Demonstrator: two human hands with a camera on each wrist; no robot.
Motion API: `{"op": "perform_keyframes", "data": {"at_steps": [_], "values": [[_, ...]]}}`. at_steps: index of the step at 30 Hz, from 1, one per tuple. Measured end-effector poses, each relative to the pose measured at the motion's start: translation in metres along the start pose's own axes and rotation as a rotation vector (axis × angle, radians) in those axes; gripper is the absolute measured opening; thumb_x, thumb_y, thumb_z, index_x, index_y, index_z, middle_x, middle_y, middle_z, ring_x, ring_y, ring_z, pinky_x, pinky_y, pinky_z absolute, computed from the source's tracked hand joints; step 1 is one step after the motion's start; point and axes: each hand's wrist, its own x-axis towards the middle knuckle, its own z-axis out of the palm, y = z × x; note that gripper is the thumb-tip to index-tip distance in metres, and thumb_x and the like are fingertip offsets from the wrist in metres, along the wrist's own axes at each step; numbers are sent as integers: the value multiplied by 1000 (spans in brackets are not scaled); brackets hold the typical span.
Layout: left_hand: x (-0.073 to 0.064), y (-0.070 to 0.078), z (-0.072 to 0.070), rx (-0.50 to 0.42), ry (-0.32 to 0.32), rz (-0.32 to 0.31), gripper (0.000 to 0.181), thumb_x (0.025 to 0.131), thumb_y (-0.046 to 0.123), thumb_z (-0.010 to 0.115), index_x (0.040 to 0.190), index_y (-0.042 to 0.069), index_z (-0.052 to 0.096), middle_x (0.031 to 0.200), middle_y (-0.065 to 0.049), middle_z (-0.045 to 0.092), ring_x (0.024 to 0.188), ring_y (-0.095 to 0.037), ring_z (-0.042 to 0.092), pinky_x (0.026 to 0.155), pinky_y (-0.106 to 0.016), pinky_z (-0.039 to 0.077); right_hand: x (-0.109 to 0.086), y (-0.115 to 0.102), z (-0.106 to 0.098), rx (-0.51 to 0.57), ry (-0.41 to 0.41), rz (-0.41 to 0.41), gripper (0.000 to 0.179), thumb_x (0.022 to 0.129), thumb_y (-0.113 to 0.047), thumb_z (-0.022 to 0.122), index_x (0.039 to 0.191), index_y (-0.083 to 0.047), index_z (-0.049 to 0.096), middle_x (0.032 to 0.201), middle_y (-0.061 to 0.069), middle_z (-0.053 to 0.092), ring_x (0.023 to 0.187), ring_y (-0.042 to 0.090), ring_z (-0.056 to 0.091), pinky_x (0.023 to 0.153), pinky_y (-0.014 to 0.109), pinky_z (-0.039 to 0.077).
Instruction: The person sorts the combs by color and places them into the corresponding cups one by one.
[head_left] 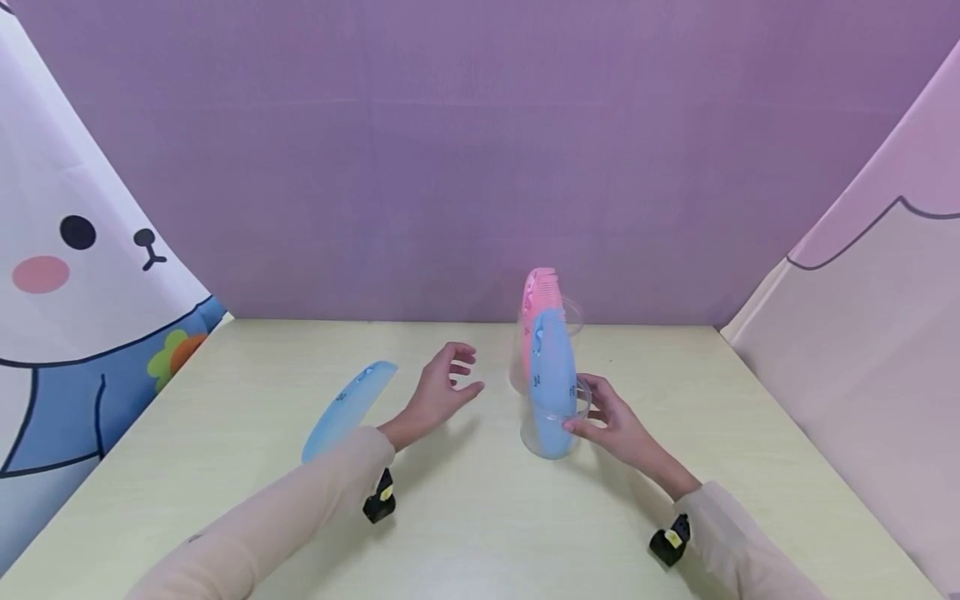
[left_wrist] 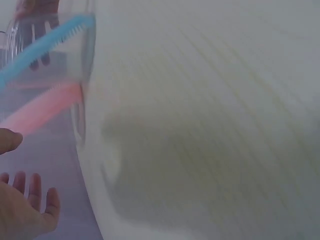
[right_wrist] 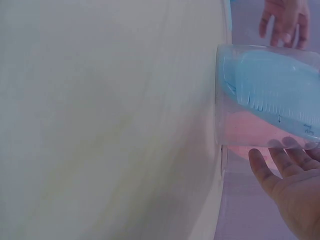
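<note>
My right hand (head_left: pixel 613 423) holds a clear plastic cup (head_left: pixel 529 439) near its rim, thumb in front and fingers round the side. A blue comb (head_left: pixel 552 367) stands in that cup, rising well above the rim. Just behind it, a second clear cup (head_left: pixel 516 377) contains a pink comb (head_left: pixel 540 292), partly hidden by the blue one. To the left of both cups, my left hand (head_left: pixel 441 387) is raised above the table, fingers loosely bent and nothing in them. Another blue comb (head_left: pixel 347 410) lies on the table beside my left wrist, its lower end near the sleeve.
The pale wooden table (head_left: pixel 480 533) reaches back to a purple cloth backdrop (head_left: pixel 450 167). Printed cloth (head_left: pixel 90 317) hangs along the left side, and a pale pink cloth (head_left: pixel 862 350) along the right.
</note>
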Motion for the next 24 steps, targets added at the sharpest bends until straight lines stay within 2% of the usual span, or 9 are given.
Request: {"op": "perform_keyframes", "data": {"at_steps": [5,12,16,19,24], "values": [[-3,-17,-23,99,-2,-9,47,77,3,69,119,2,47,115,-18,55,104,-37,55,86,-51,46,0,0,0,4,-1,-10,65,81,-8,66,135,-2,30,136,24,40,123,42,41,91,55,44],[-4,-43,-53,230,3,42,48,76,0,69,117,-5,46,114,-24,53,104,-38,53,90,-46,46,0,0,0,7,1,-7,65,81,-7,66,135,-2,30,136,24,40,123,42,41,91,55,43],[-7,-53,-68,328,20,61,49,74,1,70,116,-7,47,110,-24,54,102,-38,53,88,-44,47,0,0,0,10,0,-2,65,81,-8,66,134,-2,29,136,25,40,123,42,40,92,56,43],[-9,-58,-79,404,7,43,50,74,3,71,117,-7,47,111,-24,54,101,-38,53,88,-45,46,-1,0,0,15,0,1,65,81,-8,66,134,-1,29,136,25,39,123,43,40,92,56,43],[-10,-66,-96,517,-40,-79,55,76,12,72,122,-1,44,117,-22,51,105,-40,48,87,-52,42,0,-1,1,20,1,2,65,81,-7,66,134,-1,30,136,24,40,123,42,40,93,56,42]]}}
